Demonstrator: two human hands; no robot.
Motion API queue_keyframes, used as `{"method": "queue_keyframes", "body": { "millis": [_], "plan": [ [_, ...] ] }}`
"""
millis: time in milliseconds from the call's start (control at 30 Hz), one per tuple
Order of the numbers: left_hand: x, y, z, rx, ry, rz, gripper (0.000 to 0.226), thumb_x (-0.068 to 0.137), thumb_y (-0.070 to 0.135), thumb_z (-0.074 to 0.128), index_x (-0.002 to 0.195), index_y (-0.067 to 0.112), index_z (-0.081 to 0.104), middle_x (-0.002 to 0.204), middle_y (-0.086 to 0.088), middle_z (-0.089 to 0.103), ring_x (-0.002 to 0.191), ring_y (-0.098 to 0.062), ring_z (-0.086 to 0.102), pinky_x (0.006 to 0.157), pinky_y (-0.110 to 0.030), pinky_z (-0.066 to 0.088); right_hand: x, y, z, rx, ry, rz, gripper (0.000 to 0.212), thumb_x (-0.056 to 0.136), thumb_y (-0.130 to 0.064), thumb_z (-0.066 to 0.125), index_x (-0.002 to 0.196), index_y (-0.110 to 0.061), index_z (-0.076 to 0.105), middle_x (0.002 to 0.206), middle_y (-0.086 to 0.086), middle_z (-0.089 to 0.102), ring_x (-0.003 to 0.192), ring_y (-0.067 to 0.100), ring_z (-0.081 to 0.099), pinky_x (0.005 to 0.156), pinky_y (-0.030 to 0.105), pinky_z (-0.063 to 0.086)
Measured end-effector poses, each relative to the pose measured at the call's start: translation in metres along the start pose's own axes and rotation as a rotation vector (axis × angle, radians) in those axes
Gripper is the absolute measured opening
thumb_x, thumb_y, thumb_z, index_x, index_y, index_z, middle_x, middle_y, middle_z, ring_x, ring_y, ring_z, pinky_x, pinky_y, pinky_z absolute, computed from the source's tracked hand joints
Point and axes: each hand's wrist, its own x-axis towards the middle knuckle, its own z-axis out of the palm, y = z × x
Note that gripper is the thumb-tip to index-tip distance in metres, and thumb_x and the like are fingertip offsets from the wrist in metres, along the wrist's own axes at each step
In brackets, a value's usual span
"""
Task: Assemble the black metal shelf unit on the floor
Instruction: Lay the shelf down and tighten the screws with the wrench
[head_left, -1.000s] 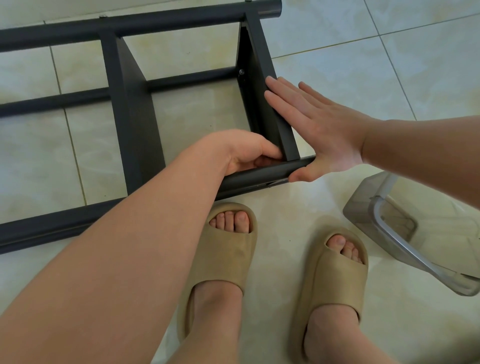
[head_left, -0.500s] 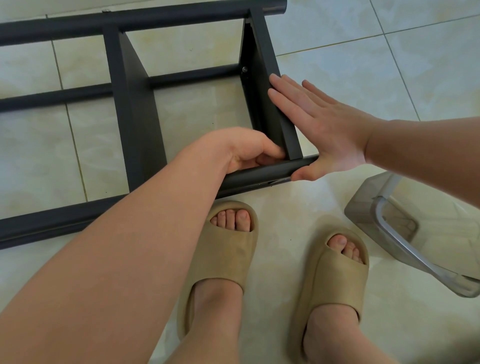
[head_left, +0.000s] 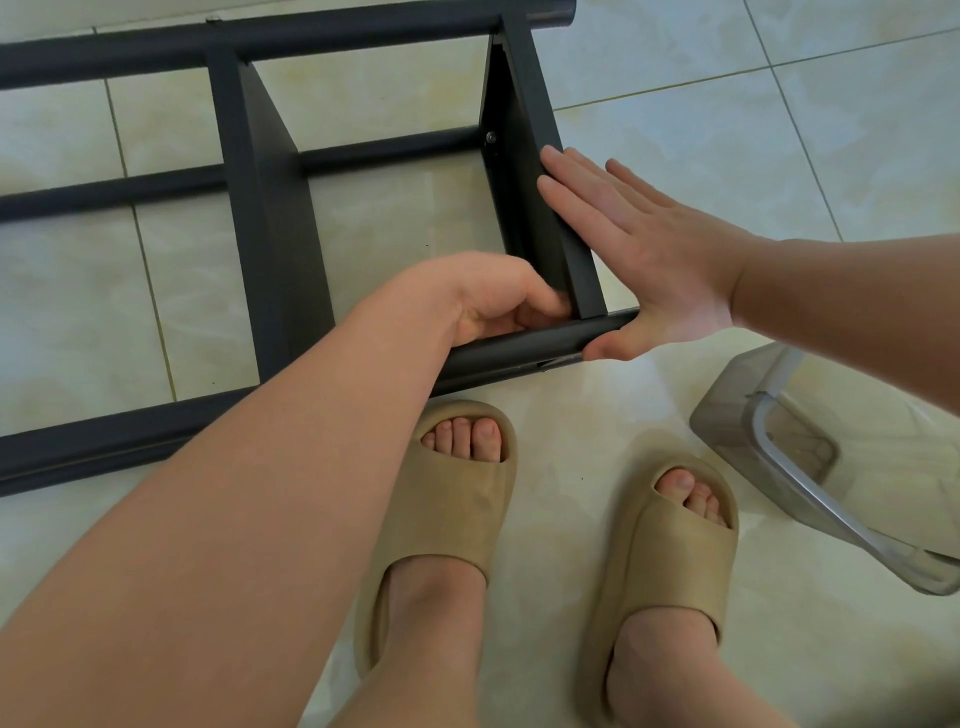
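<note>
The shelf (head_left: 270, 218) is lying on its side on the tiled floor (head_left: 727, 130), and every place below is taken from it. Its near tube (head_left: 509, 351) and far tube (head_left: 311, 39) are running across the view. Two flat panels are standing on edge between them, and a thinner bar (head_left: 389, 150) is crossing halfway between the tubes.

The right hand (head_left: 654, 260) is spread wide and flat. Its straight fingers (head_left: 566, 176) are pressing against the outer face of the shelf's end panel (head_left: 511, 171), and its thumb is touching the open end of the near tube. It is gripping nothing.

The left hand (head_left: 493, 296) is reaching over the near tube into the shelf's inside corner, where the end panel is meeting that tube. Its fingers are curling down tight, and the fingertips are blurring against the panel. I cannot tell whether they are pinching anything or only touching the metal.

A small screw (head_left: 490, 136) is showing on the inner face of the end panel, where the thin bar is joining it.

On the near side of the shelf, two feet in tan slippers (head_left: 457, 493) are standing on the floor, the left one just beside the near tube. A clear plastic bin (head_left: 727, 410) is lying tipped over near the tube's open end, apart from the shelf and not touching it.
</note>
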Motion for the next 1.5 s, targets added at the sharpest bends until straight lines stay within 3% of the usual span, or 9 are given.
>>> {"method": "queue_keyframes", "body": {
  "millis": [100, 233, 300, 433, 567, 1033, 1233, 1400, 1500],
  "plan": [
    [0.0011, 0.0011, 0.0012, -0.022, -0.009, 0.004, 0.017, 0.094, 0.009, 0.055, 0.098, 0.007, 0.072, 0.083, -0.009, 0.073, 0.071, -0.02, 0.069, 0.071, -0.031, 0.059, -0.0005, 0.0003, 0.0006, 0.005, 0.005, 0.001, 0.131, 0.069, -0.091, 0.044, 0.16, -0.017, -0.015, 0.168, 0.006, -0.02, 0.155, 0.02, -0.018, 0.126, 0.044, -0.005],
    [0.0018, 0.0007, 0.0034, 0.044, 0.037, 0.005, 0.022, 0.094, 0.012, 0.06, 0.112, 0.003, 0.07, 0.093, -0.012, 0.073, 0.083, -0.025, 0.068, 0.088, -0.041, 0.056, -0.0007, 0.0003, 0.001, 0.003, 0.009, -0.002, 0.131, 0.07, -0.09, 0.044, 0.16, -0.016, -0.015, 0.168, 0.006, -0.02, 0.155, 0.02, -0.018, 0.126, 0.043, -0.005],
    [0.0011, 0.0001, 0.0026, 0.039, 0.032, -0.003, 0.02, 0.094, 0.01, 0.059, 0.109, 0.003, 0.071, 0.094, -0.013, 0.073, 0.086, -0.026, 0.067, 0.092, -0.043, 0.054, -0.0007, 0.0005, 0.0012, 0.001, 0.011, -0.005, 0.131, 0.07, -0.09, 0.045, 0.16, -0.016, -0.015, 0.168, 0.006, -0.019, 0.155, 0.02, -0.017, 0.126, 0.044, -0.005],
    [0.0016, -0.0004, -0.0006, -0.025, -0.014, 0.003, 0.016, 0.093, 0.006, 0.056, 0.095, 0.007, 0.072, 0.085, -0.011, 0.072, 0.079, -0.024, 0.067, 0.088, -0.041, 0.055, -0.0004, 0.0006, 0.0013, 0.001, 0.016, -0.006, 0.131, 0.07, -0.09, 0.044, 0.16, -0.016, -0.014, 0.168, 0.006, -0.019, 0.155, 0.02, -0.017, 0.126, 0.043, -0.005],
    [0.0031, 0.0006, 0.0012, -0.003, -0.002, 0.003, 0.015, 0.093, 0.013, 0.059, 0.098, 0.008, 0.073, 0.081, -0.008, 0.074, 0.068, -0.019, 0.07, 0.069, -0.032, 0.059, -0.0005, 0.0013, 0.0006, -0.003, 0.016, -0.007, 0.131, 0.07, -0.091, 0.044, 0.16, -0.014, -0.013, 0.168, 0.007, -0.019, 0.155, 0.021, -0.017, 0.126, 0.043, -0.005],
    [0.0023, 0.0011, 0.0044, 0.027, 0.05, 0.011, 0.013, 0.094, 0.013, 0.06, 0.096, 0.008, 0.072, 0.078, -0.007, 0.074, 0.066, -0.019, 0.069, 0.065, -0.029, 0.058, -0.0004, 0.0011, 0.0014, 0.001, 0.019, -0.008, 0.131, 0.07, -0.091, 0.044, 0.16, -0.014, -0.012, 0.168, 0.007, -0.018, 0.155, 0.02, -0.018, 0.126, 0.043, -0.005],
    [0.0024, -0.0001, 0.0019, -0.017, 0.016, 0.009, 0.023, 0.096, 0.007, 0.056, 0.114, 0.002, 0.069, 0.094, -0.014, 0.072, 0.08, -0.024, 0.069, 0.083, -0.036, 0.056, -0.0004, 0.0008, 0.0005, -0.01, 0.018, -0.006, 0.131, 0.071, -0.089, 0.046, 0.16, -0.014, -0.012, 0.168, 0.008, -0.017, 0.155, 0.021, -0.017, 0.126, 0.044, -0.004],
    [0.0014, 0.0011, 0.0014, -0.038, -0.018, 0.003, 0.019, 0.094, 0.008, 0.054, 0.099, 0.006, 0.072, 0.084, -0.01, 0.073, 0.071, -0.02, 0.07, 0.076, -0.034, 0.058, 0.0001, 0.0002, -0.0001, -0.017, 0.005, 0.0, 0.132, 0.07, -0.089, 0.048, 0.16, -0.013, -0.012, 0.168, 0.008, -0.018, 0.155, 0.022, -0.016, 0.126, 0.046, -0.003],
    [0.0032, 0.0011, 0.0032, 0.028, 0.034, 0.009, 0.018, 0.094, 0.013, 0.059, 0.106, 0.006, 0.072, 0.087, -0.01, 0.074, 0.072, -0.02, 0.069, 0.075, -0.033, 0.057, 0.0, -0.0001, -0.0003, -0.017, 0.004, 0.002, 0.132, 0.07, -0.089, 0.047, 0.16, -0.014, -0.012, 0.168, 0.009, -0.018, 0.155, 0.023, -0.015, 0.126, 0.046, -0.003]
  ]
}}
